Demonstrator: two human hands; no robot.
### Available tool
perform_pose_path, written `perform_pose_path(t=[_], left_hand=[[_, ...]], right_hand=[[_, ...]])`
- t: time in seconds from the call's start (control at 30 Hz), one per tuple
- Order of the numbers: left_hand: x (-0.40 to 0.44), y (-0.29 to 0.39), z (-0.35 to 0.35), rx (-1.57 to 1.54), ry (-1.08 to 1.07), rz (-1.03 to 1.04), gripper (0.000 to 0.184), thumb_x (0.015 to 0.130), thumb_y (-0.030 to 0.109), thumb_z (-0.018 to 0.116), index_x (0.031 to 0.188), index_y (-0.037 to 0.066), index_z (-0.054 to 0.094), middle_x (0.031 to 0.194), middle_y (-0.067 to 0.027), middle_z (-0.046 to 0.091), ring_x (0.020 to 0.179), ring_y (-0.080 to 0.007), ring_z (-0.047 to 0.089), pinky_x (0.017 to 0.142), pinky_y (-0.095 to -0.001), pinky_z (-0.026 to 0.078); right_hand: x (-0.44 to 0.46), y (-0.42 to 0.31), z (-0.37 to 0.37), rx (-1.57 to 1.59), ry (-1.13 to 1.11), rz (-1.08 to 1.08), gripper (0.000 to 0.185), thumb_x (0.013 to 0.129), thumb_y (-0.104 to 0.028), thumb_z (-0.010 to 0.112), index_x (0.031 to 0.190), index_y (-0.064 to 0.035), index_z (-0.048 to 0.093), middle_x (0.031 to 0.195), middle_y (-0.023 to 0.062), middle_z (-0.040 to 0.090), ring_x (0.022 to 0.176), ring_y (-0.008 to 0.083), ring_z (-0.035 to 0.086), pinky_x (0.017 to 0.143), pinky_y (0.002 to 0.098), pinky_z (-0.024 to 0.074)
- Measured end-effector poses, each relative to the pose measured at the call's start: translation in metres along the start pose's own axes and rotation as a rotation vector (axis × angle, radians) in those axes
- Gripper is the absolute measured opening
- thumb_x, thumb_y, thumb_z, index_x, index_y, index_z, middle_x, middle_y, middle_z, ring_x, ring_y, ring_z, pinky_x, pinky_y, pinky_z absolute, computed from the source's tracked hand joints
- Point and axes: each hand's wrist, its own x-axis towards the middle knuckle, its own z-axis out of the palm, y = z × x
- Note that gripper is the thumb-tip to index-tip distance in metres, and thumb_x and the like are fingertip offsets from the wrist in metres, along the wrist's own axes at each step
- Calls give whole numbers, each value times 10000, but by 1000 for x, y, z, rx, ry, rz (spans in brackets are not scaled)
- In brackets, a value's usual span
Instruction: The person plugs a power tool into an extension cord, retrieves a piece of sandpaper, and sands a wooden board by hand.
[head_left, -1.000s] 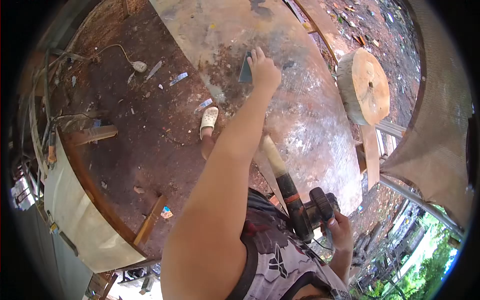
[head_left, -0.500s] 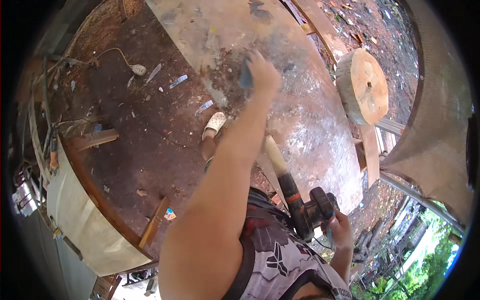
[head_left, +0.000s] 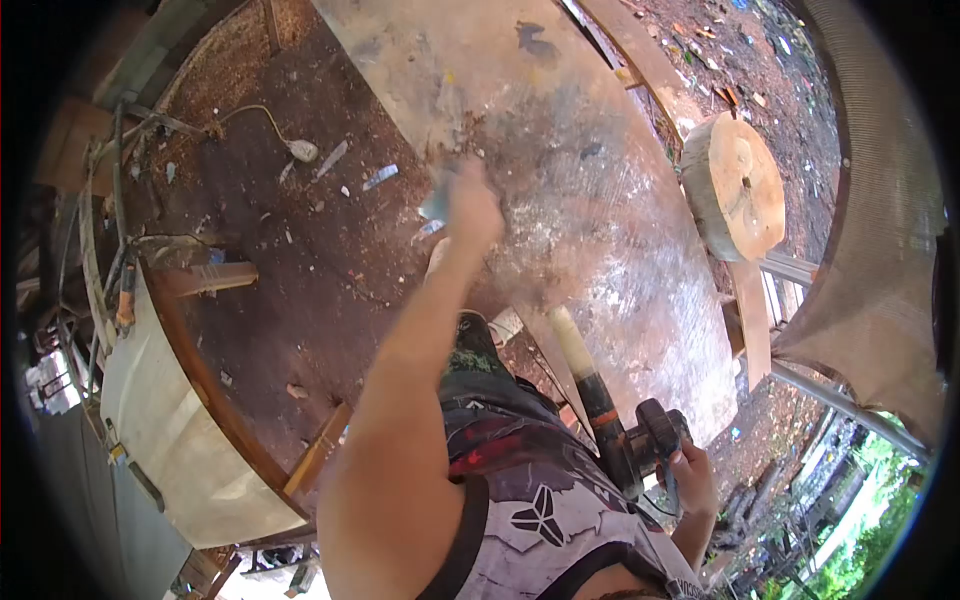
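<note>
My left hand (head_left: 474, 205) is stretched out over the edge of a large worn wooden slab (head_left: 640, 260), blurred by motion. It is closed on a thin blue-grey cloth (head_left: 436, 206), whose exact kind is smeared. Lower right, my right hand (head_left: 690, 478) grips the handle of a black hand-held blower (head_left: 655, 432). The blower's long dark tube ends in a cream nozzle (head_left: 571, 340) that points up and left along the slab. Pale scuffs and dark stains mark the slab's top.
A thick round wood slice (head_left: 745, 190) stands at the slab's right edge. On the dirt floor at left lie a corded white plug block (head_left: 302, 150) and scraps. A second pale slab (head_left: 180, 430) sits lower left. Brown netting (head_left: 880, 230) hangs at right.
My left hand has swept with the cloth toward the left and down, from the slab's middle to its edge. My right hand still holds the blower.
</note>
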Motion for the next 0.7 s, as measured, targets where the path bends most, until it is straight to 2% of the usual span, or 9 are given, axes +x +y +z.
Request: perform_pose_path(t=[0.07,0.17,0.23,0.3,0.37,0.47,0.6,0.63,0.7], left_hand=[[56,-44,-65,613,179,385,245,850,120,531,942,49,747,978,-157,683,969,-344,633,772,-467,491],[74,-13,-107,424,41,356,232,863,134,543,937,22,731,969,-150,681,950,-348,642,811,-481,495],[35,9,-73,-141,31,189,244,887,172,550,959,14,721,1129,-195,657,1162,-373,575,970,-491,455],[-17,-3,-33,377,-21,629,290,911,212,557,1029,-8,705,1349,-259,541,1309,-412,473,1100,-524,362],[-45,-11,-25,150,-22,501,333,919,210,564,1102,-44,678,1472,-296,407,1362,-417,423,1145,-532,311],[-47,-13,-50,82,74,313,410,905,193,588,1196,-95,616,1445,-283,446,1374,-420,401,1142,-551,299],[94,-85,-71,1,230,295,509,892,134,580,1324,-116,485,1401,-273,484,1285,-436,461,1101,-485,364],[133,-93,-98,-31,233,394,488,887,111,561,1322,-101,491,1335,-280,527,1217,-446,497,1060,-485,394],[174,-87,-138,-103,184,325,465,875,99,565,1286,-112,516,1286,-276,560,1193,-442,519,1045,-497,401]], right_hand=[[-1,0,9,7,7,-33,597,862,-607,686,954,-19,644,674,16,600,590,99,568,526,269,442],[9,-7,27,40,49,-63,529,909,-542,661,952,-15,641,671,20,596,576,101,557,518,266,438],[19,-13,37,72,76,-66,495,935,-506,642,953,-11,639,669,21,593,569,101,551,513,263,435],[31,-21,40,143,61,-50,448,969,-452,605,945,-6,638,668,22,587,559,102,540,509,267,430],[41,-34,45,150,18,-58,472,949,-475,629,936,-4,638,672,18,581,575,101,546,519,268,436],[53,-47,58,64,-18,-134,514,914,-509,663,949,3,644,681,17,582,601,99,556,536,267,445],[64,-88,81,-49,-67,-154,566,875,-534,695,988,20,655,705,20,593,626,94,562,557,263,455],[69,-99,89,-54,-72,-147,571,871,-531,698,1000,24,659,715,22,599,629,93,562,561,264,457],[88,-113,100,-70,-49,-141,558,873,-517,703,1006,24,660,718,21,600,628,92,560,561,263,459]])
